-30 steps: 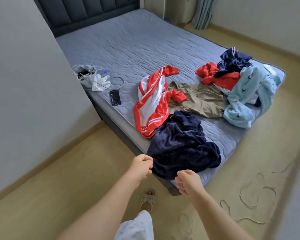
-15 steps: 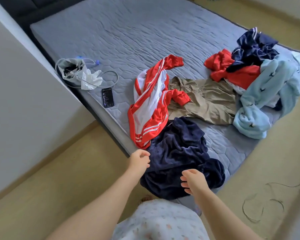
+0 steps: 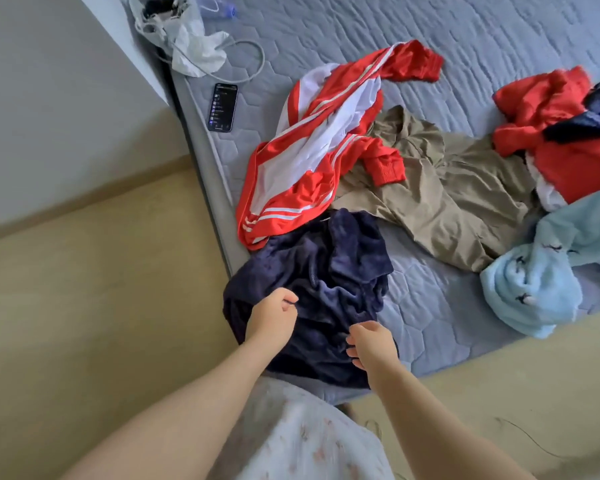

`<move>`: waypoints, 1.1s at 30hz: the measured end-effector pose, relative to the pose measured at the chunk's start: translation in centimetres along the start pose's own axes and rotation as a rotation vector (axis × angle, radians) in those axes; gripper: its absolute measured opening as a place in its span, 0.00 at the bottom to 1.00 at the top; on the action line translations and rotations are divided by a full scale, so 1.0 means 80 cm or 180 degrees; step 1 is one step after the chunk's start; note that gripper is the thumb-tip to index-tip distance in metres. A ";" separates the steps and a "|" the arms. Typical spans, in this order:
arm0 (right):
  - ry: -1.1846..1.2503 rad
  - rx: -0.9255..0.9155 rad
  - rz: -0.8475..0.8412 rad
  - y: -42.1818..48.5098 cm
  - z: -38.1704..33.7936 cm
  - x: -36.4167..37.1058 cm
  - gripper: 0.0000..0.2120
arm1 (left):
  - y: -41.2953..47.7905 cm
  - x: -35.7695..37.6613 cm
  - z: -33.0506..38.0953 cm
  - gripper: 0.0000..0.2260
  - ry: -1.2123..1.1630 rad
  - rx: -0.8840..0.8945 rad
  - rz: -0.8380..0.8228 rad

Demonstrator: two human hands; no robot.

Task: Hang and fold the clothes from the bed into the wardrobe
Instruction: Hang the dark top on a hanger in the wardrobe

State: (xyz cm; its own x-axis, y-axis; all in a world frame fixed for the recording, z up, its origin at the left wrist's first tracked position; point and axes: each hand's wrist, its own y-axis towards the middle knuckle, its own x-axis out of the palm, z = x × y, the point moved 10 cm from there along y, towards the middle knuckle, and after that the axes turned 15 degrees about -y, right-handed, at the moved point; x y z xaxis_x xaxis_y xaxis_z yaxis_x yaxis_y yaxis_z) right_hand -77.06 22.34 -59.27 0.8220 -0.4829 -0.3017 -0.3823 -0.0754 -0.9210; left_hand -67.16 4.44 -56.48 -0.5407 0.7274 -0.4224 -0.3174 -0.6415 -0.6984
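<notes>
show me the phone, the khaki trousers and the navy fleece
phone (image 3: 223, 107), head view, middle of its screen
khaki trousers (image 3: 444, 192), head view, flat cloth near the middle
navy fleece (image 3: 340, 268), head view, bunched folds above the hands

Grey bag (image 3: 160, 19) cut by the top edge, red and navy heap (image 3: 565, 140) running off the right, phone (image 3: 223, 107) screen too small to read, left hand (image 3: 272, 318) and right hand (image 3: 373, 346) over navy fleece (image 3: 340, 268), grip unclear
</notes>
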 end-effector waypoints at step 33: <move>-0.0446 -0.1311 -0.0202 -0.049 -0.072 -0.010 0.23 | -0.027 -0.066 0.062 0.07 -0.2559 0.0146 0.0670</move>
State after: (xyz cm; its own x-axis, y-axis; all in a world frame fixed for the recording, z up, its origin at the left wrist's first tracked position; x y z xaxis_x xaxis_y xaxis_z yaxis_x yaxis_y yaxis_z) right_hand -78.62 17.99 -54.01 0.8877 -0.3454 -0.3043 -0.4422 -0.4564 -0.7721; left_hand -67.48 0.79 -49.91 -0.9784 0.2066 0.0122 -0.1696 -0.7667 -0.6192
